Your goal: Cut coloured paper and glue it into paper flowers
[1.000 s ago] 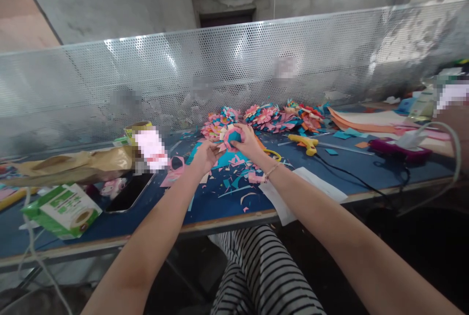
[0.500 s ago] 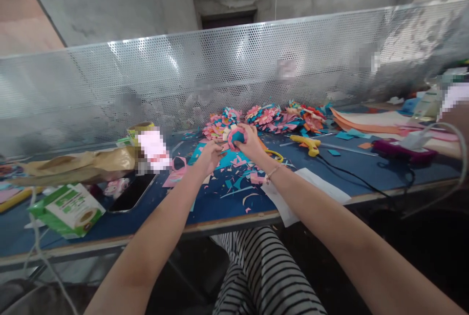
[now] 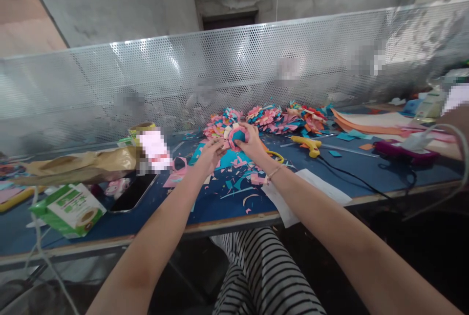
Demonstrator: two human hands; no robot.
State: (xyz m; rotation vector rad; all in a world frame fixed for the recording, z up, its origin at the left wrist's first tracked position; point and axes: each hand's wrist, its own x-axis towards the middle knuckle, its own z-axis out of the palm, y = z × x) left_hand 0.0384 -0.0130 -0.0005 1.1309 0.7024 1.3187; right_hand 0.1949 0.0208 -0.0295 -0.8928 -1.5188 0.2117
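Both my hands meet above the middle of the blue table (image 3: 216,205), closed round a small paper flower (image 3: 236,135) with a teal centre and pink and cream petals. My right hand (image 3: 252,143) wraps the flower from the right, a thin bracelet on its wrist. My left hand (image 3: 208,155) pinches the petals on its left side. Behind the flower lies a row of finished paper flowers (image 3: 273,117) in pink, teal and orange. Paper scraps (image 3: 238,178) litter the table under my hands.
A yellow glue gun (image 3: 308,144) with a black cord lies right of my hands, yellow-handled scissors (image 3: 273,155) beside it. A phone (image 3: 134,190), a green box (image 3: 71,207) and a brown paper bag (image 3: 73,163) sit left. A perforated metal screen (image 3: 256,66) backs the table. Paper sheets (image 3: 370,122) lie far right.
My hands have shifted slightly up and right with the flower, and my left fingers have moved closer onto its petals.
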